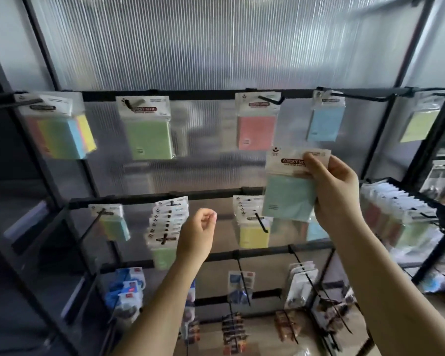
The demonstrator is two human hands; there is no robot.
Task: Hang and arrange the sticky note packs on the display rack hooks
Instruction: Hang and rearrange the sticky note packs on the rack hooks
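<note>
My right hand grips a pale teal sticky note pack by its white header card, held in front of the rack below the blue pack. My left hand is raised with fingers curled and holds nothing, just right of a stack of green packs on a middle-row hook. The top rail carries a multicolour pack, a green pack, a pink pack and a yellow-green pack. Yellow packs and a small multicolour pack hang on the middle rail.
Black hooks stick out toward me from the rails. Lower rails hold other packaged goods. A black rack at the right holds several more packs in a row. A ribbed translucent panel backs the display.
</note>
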